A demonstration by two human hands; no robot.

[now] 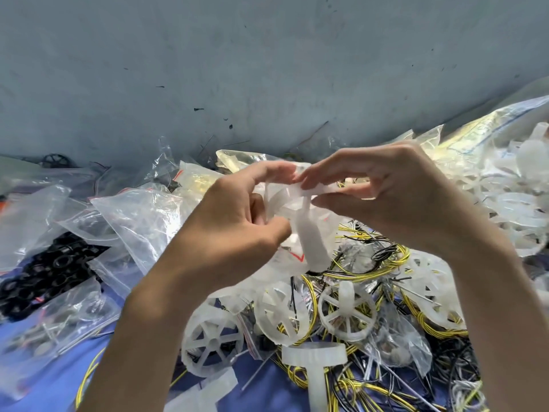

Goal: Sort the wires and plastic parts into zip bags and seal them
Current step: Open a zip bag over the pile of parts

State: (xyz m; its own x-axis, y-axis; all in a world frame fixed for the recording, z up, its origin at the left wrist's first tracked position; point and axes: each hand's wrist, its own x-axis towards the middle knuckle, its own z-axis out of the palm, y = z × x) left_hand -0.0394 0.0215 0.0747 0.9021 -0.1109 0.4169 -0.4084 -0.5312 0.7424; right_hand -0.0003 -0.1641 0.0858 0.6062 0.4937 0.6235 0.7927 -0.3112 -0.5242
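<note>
The left hand [237, 227] and right hand [401, 200] meet at mid-frame, raised above the heap. Both pinch the rim of one white part [310, 236] between thumb and curled fingers. The part hangs between them, its stem pointing down and toward the camera. It is translucent plastic, a spoked ring on a thick stem. Clear film with a red line lies by the stem, possibly a bag round it, but blur hides this.

Below the hands, more wheels [346, 316] lie tangled in yellow and black wires [386, 263] on a blue cloth [261, 382]. Bags [139, 215] crowd the left, one of them holding black rings [44, 272]. A big sack [505, 179] of white parts fills the right edge. A grey wall [237, 69] closes the far side.
</note>
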